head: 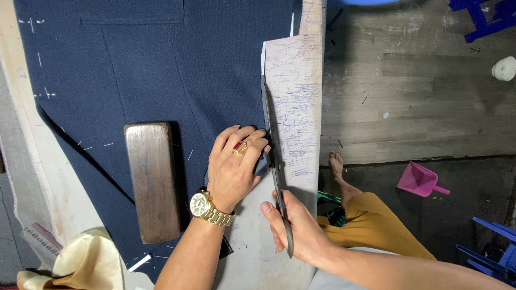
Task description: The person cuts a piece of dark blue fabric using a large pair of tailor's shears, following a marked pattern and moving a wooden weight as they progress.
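Note:
A dark navy cloth with white chalk marks lies flat over a worn wooden table. My left hand, wearing a gold watch and a ring with a red stone, presses down on the cloth's right edge. My right hand grips the handles of long black scissors. Their blades point away from me along the cloth's right edge, just right of my left fingers.
A dark wooden block lies on the cloth left of my left hand. Cream fabric is bunched at the near left. Past the table's right edge are my leg in yellow trousers, a pink dustpan and blue furniture.

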